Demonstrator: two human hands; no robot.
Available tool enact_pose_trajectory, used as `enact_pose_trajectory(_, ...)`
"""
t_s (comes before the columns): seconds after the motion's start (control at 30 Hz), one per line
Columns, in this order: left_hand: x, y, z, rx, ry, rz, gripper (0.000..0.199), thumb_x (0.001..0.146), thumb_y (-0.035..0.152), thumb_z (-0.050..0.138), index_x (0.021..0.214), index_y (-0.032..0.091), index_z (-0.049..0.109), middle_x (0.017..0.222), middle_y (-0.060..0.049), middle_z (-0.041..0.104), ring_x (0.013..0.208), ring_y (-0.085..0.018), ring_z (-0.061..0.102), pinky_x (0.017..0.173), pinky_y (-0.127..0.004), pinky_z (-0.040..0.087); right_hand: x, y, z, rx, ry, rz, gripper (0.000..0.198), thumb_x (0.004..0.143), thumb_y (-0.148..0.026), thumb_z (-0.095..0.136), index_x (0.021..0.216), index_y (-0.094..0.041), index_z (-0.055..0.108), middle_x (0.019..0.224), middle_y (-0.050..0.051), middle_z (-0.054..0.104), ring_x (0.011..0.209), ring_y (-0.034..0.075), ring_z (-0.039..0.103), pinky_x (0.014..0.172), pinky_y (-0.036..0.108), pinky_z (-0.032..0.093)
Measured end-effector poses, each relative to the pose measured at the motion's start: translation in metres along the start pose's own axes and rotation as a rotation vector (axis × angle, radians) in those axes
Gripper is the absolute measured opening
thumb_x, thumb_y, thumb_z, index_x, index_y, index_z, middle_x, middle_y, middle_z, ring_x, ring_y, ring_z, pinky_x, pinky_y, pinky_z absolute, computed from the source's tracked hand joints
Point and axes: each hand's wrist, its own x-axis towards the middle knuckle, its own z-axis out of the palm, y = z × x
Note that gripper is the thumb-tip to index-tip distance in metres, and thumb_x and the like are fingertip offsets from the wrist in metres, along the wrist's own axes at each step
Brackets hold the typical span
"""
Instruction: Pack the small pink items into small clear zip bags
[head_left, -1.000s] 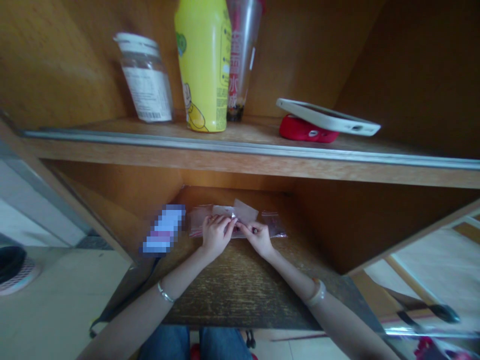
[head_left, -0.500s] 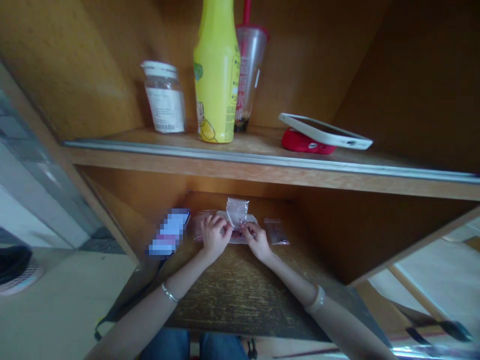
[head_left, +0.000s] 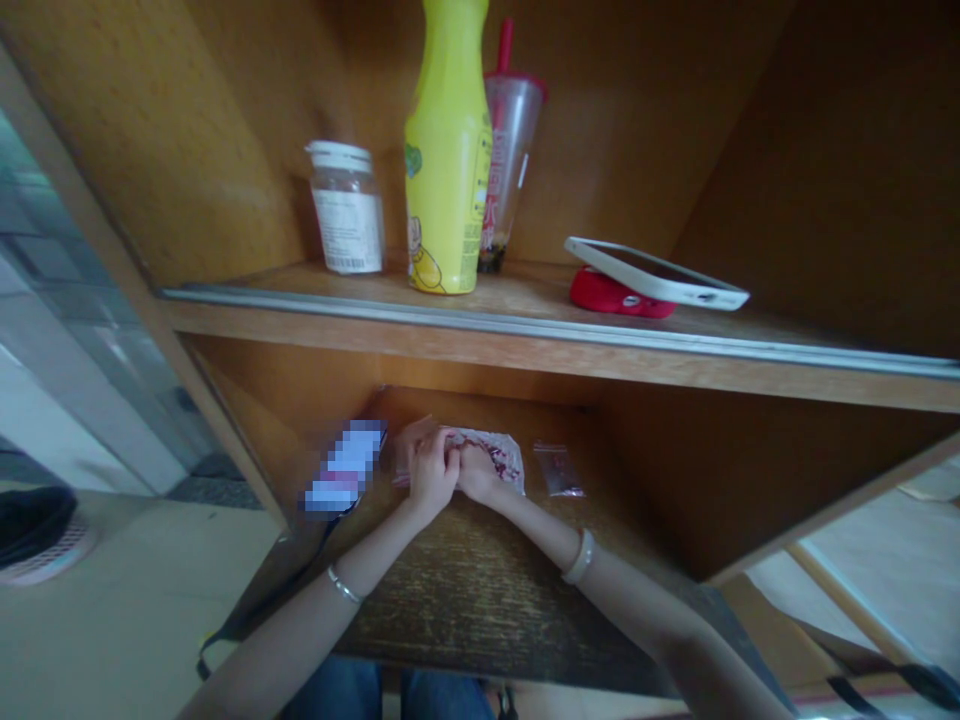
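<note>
My left hand [head_left: 433, 472] and my right hand [head_left: 476, 470] are close together, touching or nearly so, over the near left part of a white tray or packet [head_left: 514, 442]. Small dark red pieces [head_left: 499, 460] lie in it. The left fingers are curled inward; what they grip is hidden. My right hand is also bent closed, its fingertips hidden beside the left hand. Clear plastic bags [head_left: 405, 455] lie just left of my left hand. A small clear zip bag [head_left: 559, 470] with something dark in it lies to the right.
A phone [head_left: 345, 468] with a blurred screen lies at the left on the worn wooden desk [head_left: 465, 570]. On the shelf above stand a white-capped jar [head_left: 349, 215], a yellow bottle [head_left: 446, 180], a lidded cup [head_left: 517, 140], and a white phone [head_left: 660, 272] on a red object [head_left: 611, 293].
My right hand has moved left against the left hand. The small clear bag held upright between my hands no longer shows. More of the red pieces is visible. The camera view has shifted slightly.
</note>
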Motion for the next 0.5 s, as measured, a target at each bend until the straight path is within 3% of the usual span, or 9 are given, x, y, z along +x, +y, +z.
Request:
enact_pose_trajectory(0.23,0.008,-0.017,0.004,0.061,-0.033,-0.32,0.016,0.083,0.022,0.046,0.093,0.021,0.059,0.09,-0.006,0.071,0.088,-0.027,0.064,0.087,-0.047,0.04,0.001,-0.009,-0.004,-0.043,-0.015,-0.085,0.032,0.077,-0.022,0.054,0.105,-0.014,0.067,0.098,0.014,0.07,0.094,0.025,0.064,0.089,0.035,0.044)
enact_pose_trajectory(0.5,0.006,-0.015,0.003,0.229,0.008,-0.286,0.021,0.082,0.027,0.049,0.1,0.019,0.058,0.097,-0.013,0.068,0.098,-0.033,0.059,0.083,-0.049,0.042,-0.009,-0.008,-0.011,-0.073,0.026,-0.108,0.02,0.077,-0.023,0.056,0.092,-0.016,0.068,0.094,0.011,0.07,0.096,0.026,0.062,0.092,0.037,0.04)
